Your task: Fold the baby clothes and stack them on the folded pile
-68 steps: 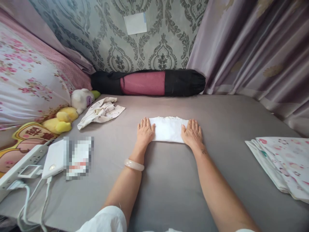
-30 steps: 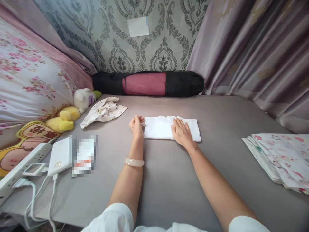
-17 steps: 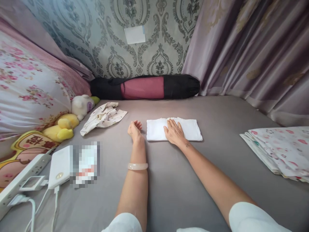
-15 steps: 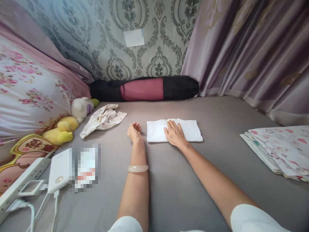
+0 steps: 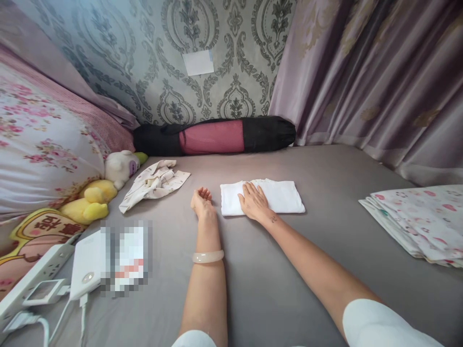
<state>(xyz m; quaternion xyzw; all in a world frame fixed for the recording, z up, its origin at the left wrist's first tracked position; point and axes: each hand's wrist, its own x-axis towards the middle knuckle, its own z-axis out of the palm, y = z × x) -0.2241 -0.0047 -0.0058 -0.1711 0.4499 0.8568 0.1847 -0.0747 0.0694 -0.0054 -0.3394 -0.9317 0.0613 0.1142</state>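
Note:
A white folded cloth lies flat on the grey bed sheet as a neat rectangle. My right hand rests on its left half, palm down with the fingers stretched out, pressing on it without gripping. Just left of the cloth, my left hand lies on the sheet, palm turned up and fingers loosely curled. Nothing shows in it, and it is apart from the cloth. A pale bangle circles my left forearm. Farther left lies a crumpled cream cloth with a small print.
A black and pink long bag lies along the wall. Folded heart-print fabric is at the right. Yellow and white plush toys, a power strip, a white charging device with cables, and a blurred packet line the left.
My right hand has slid a little to the left across the white cloth. My left hand stays where it was, and the view has tilted slightly.

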